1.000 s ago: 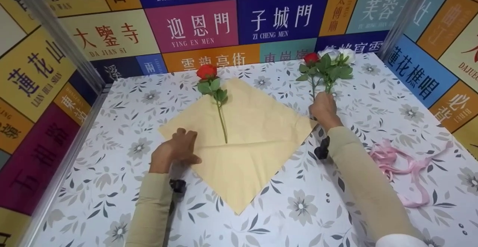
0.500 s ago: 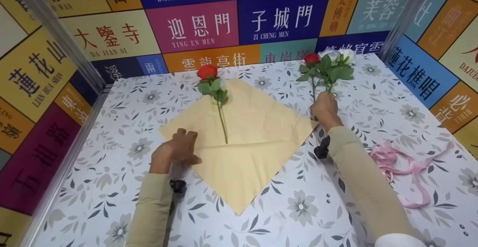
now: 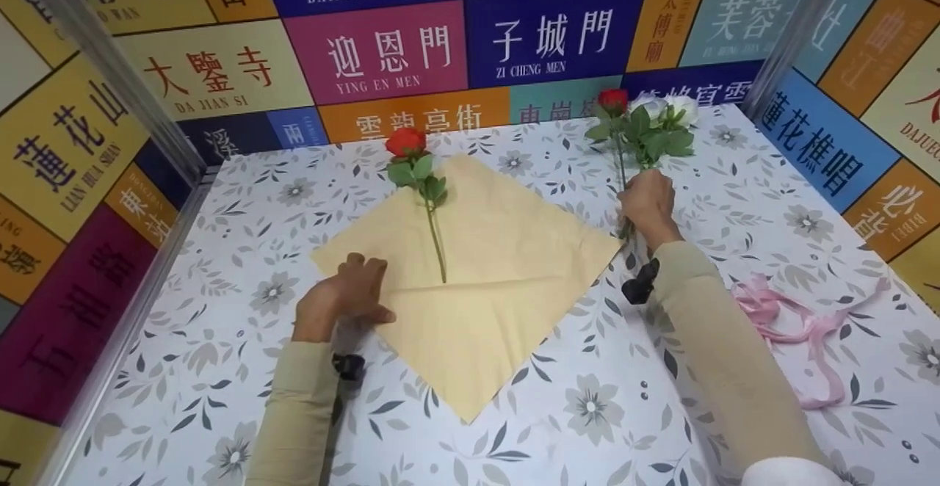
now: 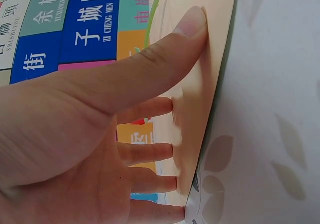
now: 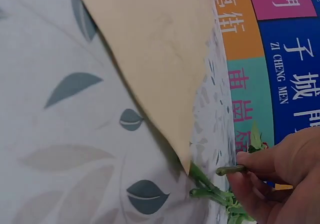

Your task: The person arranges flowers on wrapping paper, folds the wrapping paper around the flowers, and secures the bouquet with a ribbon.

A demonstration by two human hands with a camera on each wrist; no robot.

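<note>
My left hand (image 3: 341, 295) rests its fingertips and thumb on the left corner of a sheet of tan wrapping paper (image 3: 499, 229); in the left wrist view the fingers (image 4: 150, 153) are spread, holding nothing. One red rose (image 3: 406, 142) lies on the paper, its stem pointing toward me. At the back right, my right hand (image 3: 646, 203) pinches the stem of another red rose (image 3: 612, 101). The cut end of that stem (image 5: 231, 170) sticks out between thumb and finger in the right wrist view. White roses (image 3: 679, 111) lie beside it, their stems partly hidden by the hand.
A loose pink ribbon (image 3: 815, 324) lies on the right of the table, beside my right sleeve. The table has a floral cloth (image 3: 587, 442). Sign-covered panels (image 3: 382, 45) stand along the back and both sides.
My right hand has shifted slightly right and away from me. The red rose it pinches has risen a little, apart from the white ones. My left hand has stayed put.
</note>
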